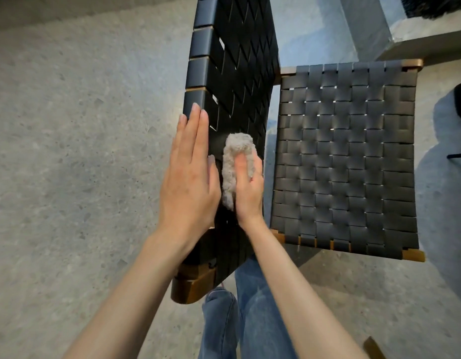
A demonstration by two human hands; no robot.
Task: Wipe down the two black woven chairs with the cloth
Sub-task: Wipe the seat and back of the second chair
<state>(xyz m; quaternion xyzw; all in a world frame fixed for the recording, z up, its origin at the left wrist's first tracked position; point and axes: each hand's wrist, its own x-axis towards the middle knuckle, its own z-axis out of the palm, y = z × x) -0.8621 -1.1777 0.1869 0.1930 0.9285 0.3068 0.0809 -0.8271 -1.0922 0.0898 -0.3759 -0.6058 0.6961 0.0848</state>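
Your left hand (189, 174) lies flat, fingers straight and together, against the outer edge of the chair's backrest (239, 60). It grips nothing. It looks to be there as a brace, so that the woven panel does not give or swing away when you push on its other face.

Your right hand (250, 187) has the cloth (232, 167) bunched in it, thumb on top and the other fingers wrapped round the wad, mostly hidden behind it. The cloth is pressed to the inner face of the backrest, low on the panel as you see it, just beside your left hand with only the thickness of the edge straps between them. Holding it as a wad rather than spread flat gives you a firm pad that can follow the ridges of the weave.

The seat (345, 156) lies to your right, its straps level and facing up, with nothing on it. You stand close, jeans (250, 307) right at the wooden frame (193, 286), which lets you look straight down the backrest.

Judging from this, you are in the middle of the backrest of one chair; whether the seat is done cannot be told. No second chair shows clearly on the grey floor (69, 125), so reckon the task well short of finished.
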